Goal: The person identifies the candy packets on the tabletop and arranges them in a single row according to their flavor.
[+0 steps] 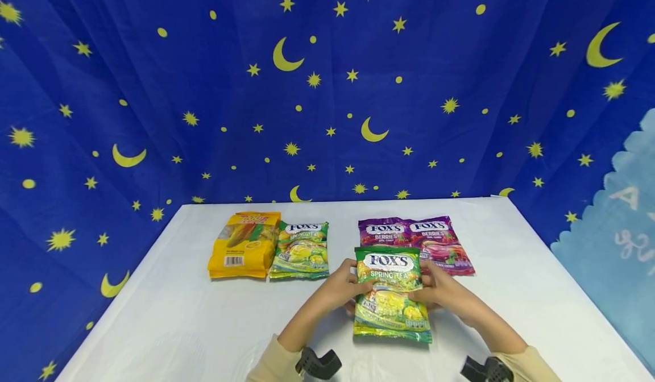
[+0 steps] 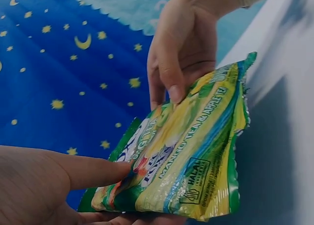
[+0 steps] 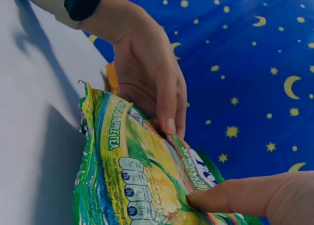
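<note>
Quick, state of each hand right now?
Left hand: holding the green Spring Tea bag by its left side.
Right hand: holding the same bag by its right side.

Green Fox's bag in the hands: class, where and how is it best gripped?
Likely by both side edges of the green bag, left hand from the left, right hand from the right, pinching front and back: it is broad and puffy, with flat crimped ends.

The held bag (image 1: 391,297) looks plastic — glossy, crinkled.
</note>
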`<state>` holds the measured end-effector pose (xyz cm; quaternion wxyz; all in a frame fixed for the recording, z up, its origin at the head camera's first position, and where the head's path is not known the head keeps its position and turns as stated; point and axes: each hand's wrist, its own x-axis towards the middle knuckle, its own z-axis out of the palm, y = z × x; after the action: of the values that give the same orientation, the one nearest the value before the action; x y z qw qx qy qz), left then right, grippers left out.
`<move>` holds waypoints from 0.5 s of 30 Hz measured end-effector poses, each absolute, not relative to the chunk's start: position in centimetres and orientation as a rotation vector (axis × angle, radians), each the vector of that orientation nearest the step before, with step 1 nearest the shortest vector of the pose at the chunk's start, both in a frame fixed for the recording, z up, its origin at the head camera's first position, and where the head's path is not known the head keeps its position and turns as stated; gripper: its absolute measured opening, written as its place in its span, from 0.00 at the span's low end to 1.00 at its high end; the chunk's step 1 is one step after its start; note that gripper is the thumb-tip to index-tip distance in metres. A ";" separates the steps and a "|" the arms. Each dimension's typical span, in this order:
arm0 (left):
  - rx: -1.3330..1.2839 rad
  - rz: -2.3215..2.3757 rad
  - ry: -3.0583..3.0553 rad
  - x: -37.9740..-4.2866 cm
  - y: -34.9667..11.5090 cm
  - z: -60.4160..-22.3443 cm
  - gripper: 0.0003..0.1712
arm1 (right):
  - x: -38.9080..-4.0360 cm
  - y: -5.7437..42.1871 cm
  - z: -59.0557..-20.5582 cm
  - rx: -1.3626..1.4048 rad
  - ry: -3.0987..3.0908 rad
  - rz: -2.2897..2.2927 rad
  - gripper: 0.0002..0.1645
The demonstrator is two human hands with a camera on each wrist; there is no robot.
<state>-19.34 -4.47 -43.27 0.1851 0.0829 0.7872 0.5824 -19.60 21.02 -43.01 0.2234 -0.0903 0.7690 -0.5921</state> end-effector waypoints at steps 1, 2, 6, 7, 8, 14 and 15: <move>0.227 1.641 2.222 -19.4 -4.7 -43.1 0.34 | -19.8 20.8 -42.9 -0.252 2.139 -1.630 0.50; 0.227 1.640 2.228 -19.5 -5.0 -42.9 0.36 | -19.9 20.5 -42.8 -0.255 2.143 -1.634 0.51; 0.215 1.660 2.231 -19.9 -5.8 -42.6 0.37 | -20.3 19.6 -42.6 -0.238 2.188 -1.629 0.51; 0.216 1.668 2.226 -20.0 -6.0 -42.5 0.37 | -20.4 19.4 -42.5 -0.237 2.187 -1.635 0.51; 0.220 1.674 2.223 -20.0 -6.1 -42.5 0.36 | -20.4 19.2 -42.5 -0.236 2.184 -1.645 0.51; 0.219 1.666 2.256 -20.4 -7.0 -42.4 0.35 | -21.0 18.3 -42.5 -0.249 2.173 -1.672 0.53; 0.215 1.664 2.264 -20.5 -7.1 -42.4 0.36 | -21.2 18.1 -42.6 -0.251 2.169 -1.674 0.52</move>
<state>-20.51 -7.09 -42.36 0.1612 0.0752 0.7930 0.5827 -21.19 18.15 -42.55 0.1939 -0.0896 0.7733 -0.5970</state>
